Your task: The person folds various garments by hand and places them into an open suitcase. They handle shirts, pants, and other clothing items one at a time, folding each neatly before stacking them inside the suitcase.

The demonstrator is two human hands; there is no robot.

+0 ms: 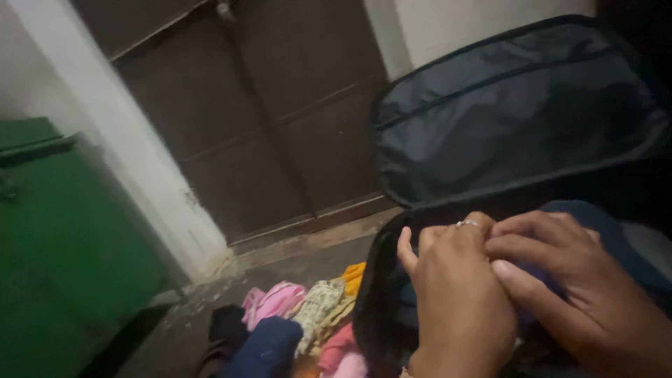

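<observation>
Both hands inside open bag [381, 294], lid [518, 112] flipped up. Left hand [458, 294] and right hand [567, 280] touching, fingers curled on dark cloth [532, 276]; grip unclear. Clothes pile [294, 329] on floor [308, 259], left of bag.

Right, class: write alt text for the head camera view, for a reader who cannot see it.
Two hands, left hand and right hand, press together into an open dark suitcase, its lid raised behind. A heap of colourful clothes lies on the floor beside it, before a brown door and a green cabinet.
</observation>
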